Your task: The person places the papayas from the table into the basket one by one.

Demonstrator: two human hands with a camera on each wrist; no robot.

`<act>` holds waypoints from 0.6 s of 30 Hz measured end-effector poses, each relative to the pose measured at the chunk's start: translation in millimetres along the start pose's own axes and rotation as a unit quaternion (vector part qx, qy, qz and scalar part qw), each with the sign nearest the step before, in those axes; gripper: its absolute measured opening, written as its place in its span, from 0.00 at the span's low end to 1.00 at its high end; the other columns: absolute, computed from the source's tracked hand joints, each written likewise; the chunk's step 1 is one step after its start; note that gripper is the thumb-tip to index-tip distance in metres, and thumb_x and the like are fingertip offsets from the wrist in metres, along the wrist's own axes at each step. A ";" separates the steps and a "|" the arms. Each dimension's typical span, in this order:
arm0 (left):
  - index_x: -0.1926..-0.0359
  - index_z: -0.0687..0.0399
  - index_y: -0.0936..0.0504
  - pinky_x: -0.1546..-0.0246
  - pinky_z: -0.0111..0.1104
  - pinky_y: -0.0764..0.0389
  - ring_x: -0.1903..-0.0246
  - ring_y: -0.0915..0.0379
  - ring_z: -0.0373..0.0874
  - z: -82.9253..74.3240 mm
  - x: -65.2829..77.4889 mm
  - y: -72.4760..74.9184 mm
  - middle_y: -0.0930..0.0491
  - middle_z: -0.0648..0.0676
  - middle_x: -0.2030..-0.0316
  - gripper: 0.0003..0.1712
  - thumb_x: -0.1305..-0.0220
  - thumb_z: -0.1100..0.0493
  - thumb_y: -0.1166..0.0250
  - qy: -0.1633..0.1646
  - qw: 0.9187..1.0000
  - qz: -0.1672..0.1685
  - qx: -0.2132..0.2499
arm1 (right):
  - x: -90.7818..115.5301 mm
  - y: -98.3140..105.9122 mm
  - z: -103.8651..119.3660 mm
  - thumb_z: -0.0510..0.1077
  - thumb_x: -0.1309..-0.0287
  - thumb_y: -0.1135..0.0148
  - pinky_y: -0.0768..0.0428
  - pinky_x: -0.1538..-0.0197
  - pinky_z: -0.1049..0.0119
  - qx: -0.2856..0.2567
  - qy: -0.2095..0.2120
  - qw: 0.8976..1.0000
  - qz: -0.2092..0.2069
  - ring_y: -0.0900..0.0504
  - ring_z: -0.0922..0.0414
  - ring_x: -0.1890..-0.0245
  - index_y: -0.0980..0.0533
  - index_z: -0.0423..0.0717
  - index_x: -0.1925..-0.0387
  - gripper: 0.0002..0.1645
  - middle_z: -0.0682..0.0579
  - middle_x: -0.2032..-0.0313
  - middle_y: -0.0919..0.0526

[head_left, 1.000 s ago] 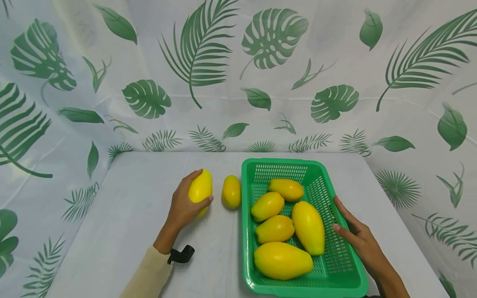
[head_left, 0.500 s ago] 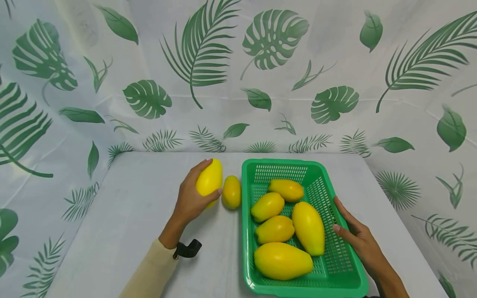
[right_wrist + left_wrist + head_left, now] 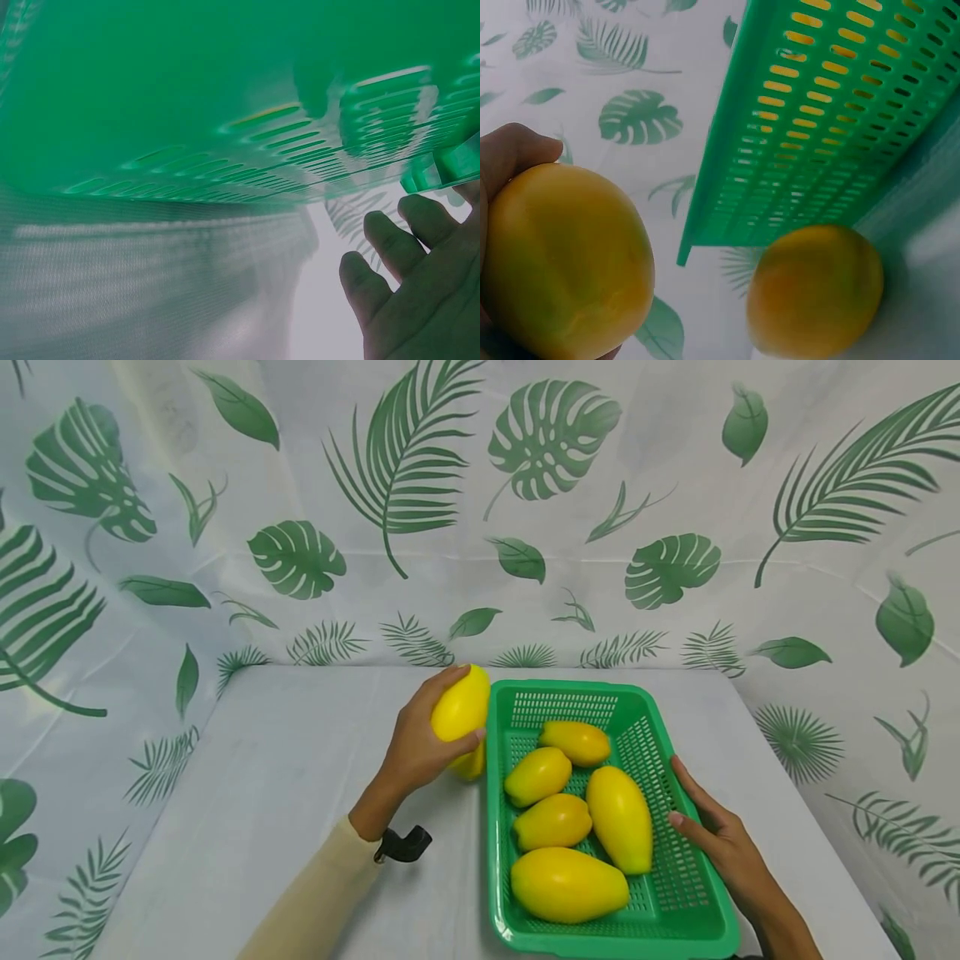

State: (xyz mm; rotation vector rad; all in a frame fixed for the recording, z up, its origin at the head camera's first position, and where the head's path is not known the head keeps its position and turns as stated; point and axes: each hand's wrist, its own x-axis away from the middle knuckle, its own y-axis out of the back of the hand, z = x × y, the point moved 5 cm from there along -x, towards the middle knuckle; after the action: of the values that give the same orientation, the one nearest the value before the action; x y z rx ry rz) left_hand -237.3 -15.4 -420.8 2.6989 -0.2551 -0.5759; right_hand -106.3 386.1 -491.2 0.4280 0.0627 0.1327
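My left hand [image 3: 416, 743] grips a large yellow papaya [image 3: 460, 703], raised beside the left rim of the green basket [image 3: 497, 860]. In the left wrist view the held papaya [image 3: 566, 262] shows its rounded end, greenish in places. Partly hidden below it in the head view, a smaller papaya [image 3: 470, 767] sits on the table against the basket's outer side. My right hand [image 3: 727, 843] holds the basket's right rim, with the thumb over the edge. The right wrist view shows its other fingers [image 3: 394, 244] spread outside the basket wall.
Inside the basket lie several papayas: a large one [image 3: 570, 885] at the front, another large one [image 3: 619, 818] at the right, and smaller ones behind. White cloth covers the table [image 3: 285, 777]. A leaf-patterned curtain [image 3: 450, 443] hangs behind and at both sides.
My left hand has lifted the large papaya and carried it right and away from me, over the small papaya toward the basket. The right hand and basket stay in place.
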 end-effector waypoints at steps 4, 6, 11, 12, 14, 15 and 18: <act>0.22 0.38 0.30 0.38 0.53 0.19 0.30 0.29 0.51 -5.5 -4.0 -8.4 0.32 0.46 0.22 0.47 0.42 0.50 0.24 -0.013 1.000 0.012 0.002 | 0.5 0.1 0.4 0.39 0.18 0.51 0.31 0.36 0.87 0.004 -0.003 1.000 0.000 0.46 0.85 0.26 0.56 0.60 0.13 0.43 0.56 0.13 0.58; 0.22 0.37 0.30 0.38 0.53 0.19 0.30 0.29 0.50 -7.0 -5.6 -12.3 0.32 0.46 0.22 0.47 0.42 0.49 0.24 -0.016 1.000 0.018 0.004 | 0.5 0.0 0.4 0.39 0.17 0.51 0.32 0.36 0.88 0.003 -0.004 1.000 0.000 0.46 0.85 0.26 0.56 0.60 0.13 0.42 0.56 0.13 0.58; 0.22 0.37 0.31 0.38 0.52 0.20 0.30 0.29 0.50 -9.0 -8.6 -21.3 0.32 0.45 0.22 0.47 0.42 0.48 0.24 -0.022 0.999 0.028 0.014 | 0.3 -0.3 0.5 0.39 0.18 0.51 0.32 0.36 0.88 0.001 -0.003 1.000 0.000 0.46 0.85 0.26 0.56 0.61 0.13 0.43 0.56 0.13 0.58; 0.22 0.36 0.31 0.39 0.51 0.19 0.30 0.29 0.49 -9.0 -9.2 -23.2 0.32 0.45 0.22 0.47 0.42 0.48 0.24 -0.022 0.999 0.030 0.015 | 0.3 -0.3 0.4 0.39 0.18 0.51 0.32 0.36 0.88 0.002 -0.003 1.000 -0.001 0.46 0.85 0.26 0.56 0.61 0.13 0.43 0.56 0.13 0.58; 0.22 0.35 0.31 0.41 0.50 0.19 0.32 0.28 0.49 -8.9 -10.2 -26.9 0.33 0.44 0.22 0.47 0.42 0.48 0.24 -0.022 0.999 0.034 0.018 | 0.2 -0.3 0.3 0.39 0.18 0.51 0.32 0.36 0.88 0.002 -0.002 1.000 0.001 0.47 0.85 0.25 0.56 0.61 0.13 0.43 0.56 0.13 0.58; 0.22 0.34 0.31 0.41 0.49 0.19 0.33 0.27 0.48 -8.8 -10.7 -28.7 0.33 0.43 0.22 0.47 0.43 0.48 0.24 -0.021 0.999 0.035 0.019 | 0.2 -0.4 0.2 0.38 0.18 0.51 0.32 0.36 0.87 0.002 -0.002 1.000 0.001 0.47 0.84 0.25 0.56 0.60 0.13 0.43 0.56 0.13 0.59; 0.22 0.35 0.31 0.42 0.48 0.18 0.34 0.27 0.48 -10.4 -11.9 -34.1 0.32 0.44 0.23 0.48 0.43 0.48 0.24 -0.026 0.999 0.040 0.020 | 0.4 -0.7 -0.1 0.39 0.18 0.51 0.32 0.35 0.87 0.001 -0.003 1.000 0.002 0.47 0.84 0.25 0.56 0.61 0.13 0.43 0.56 0.13 0.59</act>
State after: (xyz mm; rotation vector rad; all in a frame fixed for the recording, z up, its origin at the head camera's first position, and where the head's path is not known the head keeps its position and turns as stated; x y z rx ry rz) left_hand -240.3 22.0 -421.0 2.7008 -0.3907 -0.6231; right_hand -105.8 385.6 -491.6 0.4297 0.0565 0.1359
